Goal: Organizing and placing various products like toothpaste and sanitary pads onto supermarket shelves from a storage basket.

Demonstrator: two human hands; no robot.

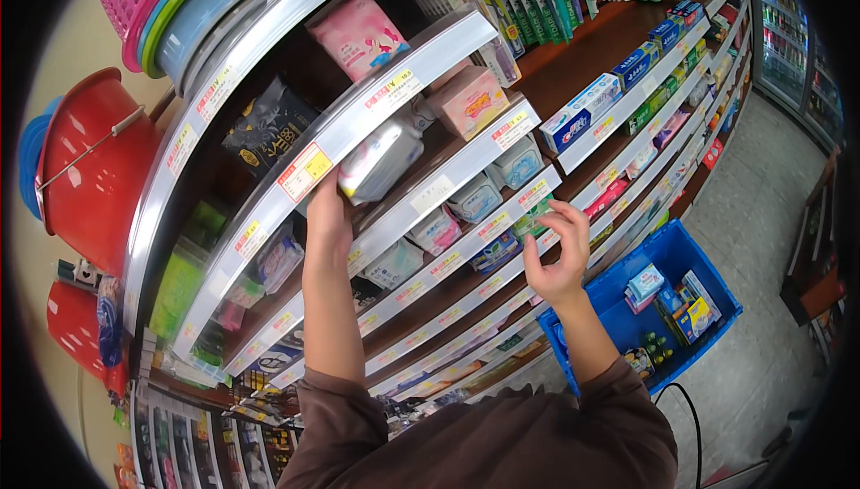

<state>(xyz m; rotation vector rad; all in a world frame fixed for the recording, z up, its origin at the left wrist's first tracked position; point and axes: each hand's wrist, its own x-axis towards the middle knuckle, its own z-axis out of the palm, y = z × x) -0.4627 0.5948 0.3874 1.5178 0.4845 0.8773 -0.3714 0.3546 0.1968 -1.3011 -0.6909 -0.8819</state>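
My left hand (328, 217) reaches up into the shelf gap, at the lower left edge of a white soft plastic pack (382, 163). It grips the pack there; its fingers are partly hidden behind the shelf lip and the pack. The pack tilts over the shelf edge beside a pink box (468, 101). My right hand (562, 256) hovers in front of the lower shelves, fingers loosely curled and apart from the thumb, holding nothing. Just behind it is a green pack (535, 218). More soft packs (475, 199) line the shelf below the white one.
A blue crate (722, 316) with small boxes and bottles stands on the floor (717, 180) at the right. Toothpaste boxes (580, 111) fill the shelves farther right. Red basins (98, 167) hang at the left. A pink pack (360, 34) sits on the upper shelf.
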